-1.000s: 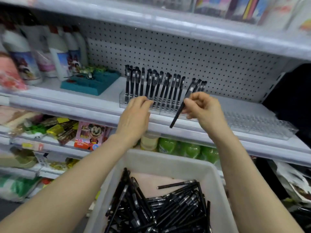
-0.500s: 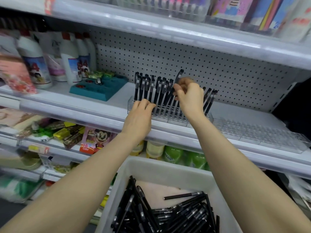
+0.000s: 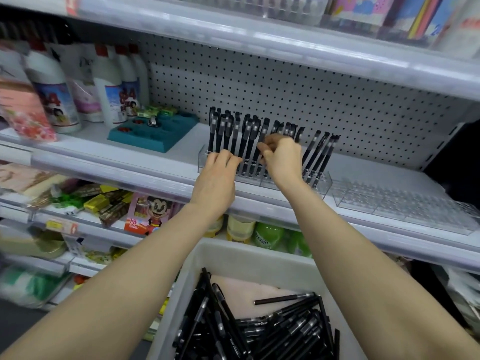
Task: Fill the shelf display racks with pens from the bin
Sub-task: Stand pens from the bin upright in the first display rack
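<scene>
A clear plastic pen rack (image 3: 323, 183) stands on the middle shelf, with several black pens (image 3: 228, 131) upright in its left part and a few leaning at its right end. My right hand (image 3: 283, 158) is at the rack's middle and pinches one black pen (image 3: 262, 137) that stands among the others. My left hand (image 3: 217, 178) rests its fingers on the rack's front left edge, holding nothing. A second clear rack (image 3: 402, 203) to the right has no pens. Below, the white bin (image 3: 233, 255) holds a heap of black pens (image 3: 275, 331).
A teal tray (image 3: 153, 137) and white bottles (image 3: 111, 92) sit left of the rack on the same shelf. A pegboard forms the back wall. An upper shelf edge (image 3: 259, 40) overhangs. Lower shelves carry packets, a cartoon box (image 3: 149, 213) and green bottles (image 3: 267, 239).
My right hand carried its pen from in front of the rack's right part up and left, then down among the standing pens. My left hand stayed on the rack's front.
</scene>
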`<action>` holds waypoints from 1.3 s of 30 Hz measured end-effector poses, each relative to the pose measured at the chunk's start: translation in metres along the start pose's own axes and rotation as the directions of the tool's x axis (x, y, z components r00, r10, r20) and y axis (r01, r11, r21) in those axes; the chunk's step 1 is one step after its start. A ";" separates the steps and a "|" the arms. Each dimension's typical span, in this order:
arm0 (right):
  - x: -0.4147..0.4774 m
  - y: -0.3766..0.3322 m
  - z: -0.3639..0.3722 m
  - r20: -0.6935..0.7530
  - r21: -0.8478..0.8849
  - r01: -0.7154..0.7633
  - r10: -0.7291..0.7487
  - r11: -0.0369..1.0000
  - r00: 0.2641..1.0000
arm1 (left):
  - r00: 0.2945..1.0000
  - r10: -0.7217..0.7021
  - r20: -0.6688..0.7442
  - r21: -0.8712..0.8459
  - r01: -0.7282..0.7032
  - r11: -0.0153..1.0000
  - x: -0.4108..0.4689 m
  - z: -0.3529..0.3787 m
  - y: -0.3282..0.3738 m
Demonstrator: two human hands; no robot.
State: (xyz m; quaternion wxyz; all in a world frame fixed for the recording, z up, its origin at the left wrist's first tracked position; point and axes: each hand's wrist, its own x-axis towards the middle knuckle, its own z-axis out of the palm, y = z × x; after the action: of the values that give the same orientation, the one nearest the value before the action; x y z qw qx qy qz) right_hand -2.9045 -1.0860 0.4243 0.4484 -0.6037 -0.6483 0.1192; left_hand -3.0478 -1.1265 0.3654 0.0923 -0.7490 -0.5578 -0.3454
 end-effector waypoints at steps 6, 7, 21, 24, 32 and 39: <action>-0.013 -0.001 -0.010 0.025 -0.030 0.004 -0.003 1.000 1.000 | 0.999 0.018 0.050 -0.017 -0.017 1.000 -0.001 -0.006 0.001; -0.017 -0.001 -0.014 0.019 -0.029 0.011 -0.011 1.000 1.000 | 0.998 0.016 0.056 -0.026 -0.015 1.000 -0.004 -0.008 0.002; -0.162 0.069 -0.048 0.277 0.021 -0.161 0.150 0.987 0.949 | 0.985 0.042 0.169 -0.141 -0.018 0.990 -0.121 0.032 0.038; -0.185 0.089 -0.045 0.447 -0.126 -0.162 0.201 0.979 0.871 | 0.978 0.038 0.204 -0.063 -0.025 0.998 -0.135 0.045 0.032; -0.202 0.113 -0.029 0.610 -0.540 0.108 0.300 0.835 0.733 | 0.972 0.042 0.229 -0.017 -0.039 0.999 -0.135 0.045 0.033; -0.202 0.102 -0.032 0.618 -0.513 0.180 0.215 0.839 0.756 | 0.974 0.044 0.221 -0.173 -0.005 0.985 -0.136 0.037 0.035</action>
State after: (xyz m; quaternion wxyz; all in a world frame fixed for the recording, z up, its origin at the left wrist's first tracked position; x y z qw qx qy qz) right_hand -2.8387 -1.2530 0.2832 0.0021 -0.6311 -0.7633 0.1380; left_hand -3.0199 -1.2251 0.2624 -0.0314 -0.7952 -0.5236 -0.3043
